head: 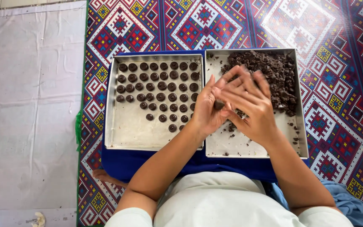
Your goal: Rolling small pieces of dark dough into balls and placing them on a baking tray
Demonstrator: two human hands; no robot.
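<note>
Two square metal trays sit side by side on a blue cloth. The left tray (124,130) holds several rows of small dark round dough pieces (161,85), each with a dent in its top. The right tray (301,126) holds a heap of dark crumbly dough (276,73) in its far corner and loose crumbs. My left hand (204,107) and my right hand (251,107) meet above the seam between the trays, palms pressed around a small dark lump of dough (218,104).
The blue cloth (122,164) lies on a mat (337,105) with a red, blue and white geometric pattern. A pale sheet (30,105) covers the floor to the left. A bare foot (106,176) shows at the cloth's near left edge.
</note>
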